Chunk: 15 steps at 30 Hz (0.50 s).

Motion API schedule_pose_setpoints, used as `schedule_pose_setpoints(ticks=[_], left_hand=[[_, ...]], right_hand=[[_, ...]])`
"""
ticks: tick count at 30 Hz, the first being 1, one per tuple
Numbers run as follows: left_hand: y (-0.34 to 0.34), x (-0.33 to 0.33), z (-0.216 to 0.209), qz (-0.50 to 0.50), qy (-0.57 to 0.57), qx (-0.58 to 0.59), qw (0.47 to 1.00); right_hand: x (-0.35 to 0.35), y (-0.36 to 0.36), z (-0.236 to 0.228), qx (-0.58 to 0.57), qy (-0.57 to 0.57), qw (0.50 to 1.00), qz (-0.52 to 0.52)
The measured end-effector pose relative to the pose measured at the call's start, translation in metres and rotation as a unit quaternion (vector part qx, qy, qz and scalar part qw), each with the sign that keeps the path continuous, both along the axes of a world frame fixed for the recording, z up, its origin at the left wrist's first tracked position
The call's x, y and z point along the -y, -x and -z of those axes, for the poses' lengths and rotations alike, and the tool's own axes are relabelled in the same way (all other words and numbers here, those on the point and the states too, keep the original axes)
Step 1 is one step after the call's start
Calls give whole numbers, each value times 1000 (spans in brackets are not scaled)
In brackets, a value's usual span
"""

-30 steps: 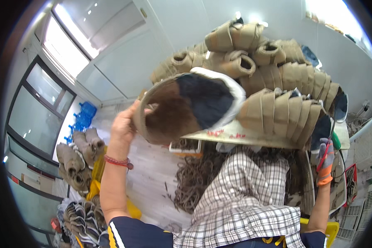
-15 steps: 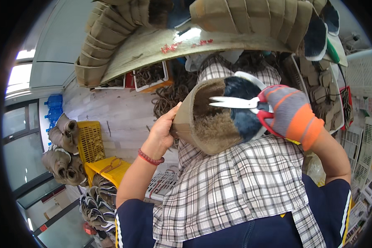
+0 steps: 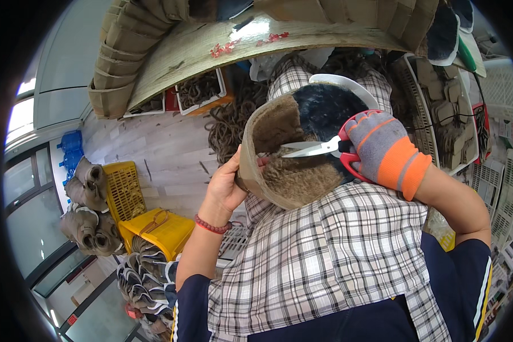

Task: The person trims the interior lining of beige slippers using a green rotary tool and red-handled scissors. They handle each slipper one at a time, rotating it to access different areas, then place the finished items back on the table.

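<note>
Bare left hand (image 3: 227, 187) clasps a round, shaggy-lined boot upper (image 3: 305, 181); gloved right hand (image 3: 385, 153) holds red-handled scissors (image 3: 324, 149); beyond both, a wood-grain tabletop (image 3: 196, 65).

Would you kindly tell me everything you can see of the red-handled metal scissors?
The red-handled metal scissors have shiny silver blades, seemingly slightly parted, and smooth handle loops that look like plastic. The right hand, in a grey-and-orange knitted glove, grips the loops. The blades point left, over the opening of a khaki, tube-shaped piece lined with fuzzy brown pile; whether they touch the pile is unclear.
</note>
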State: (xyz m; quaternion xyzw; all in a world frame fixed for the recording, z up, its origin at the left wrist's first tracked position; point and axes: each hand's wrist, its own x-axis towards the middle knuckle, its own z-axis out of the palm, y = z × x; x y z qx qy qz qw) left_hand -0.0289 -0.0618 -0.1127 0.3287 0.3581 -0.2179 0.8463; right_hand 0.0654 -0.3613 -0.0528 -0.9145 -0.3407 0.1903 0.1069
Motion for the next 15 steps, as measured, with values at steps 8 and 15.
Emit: schedule_pose_setpoints(ticks=[8,15], left_hand=[[5,-1,9,-11,20,24,999],[1,20,-5,-21,-47,7,999]], right_hand=[[2,6,-1,8,-12,1000,-5],[21,15,3,-5,-17,999,34]])
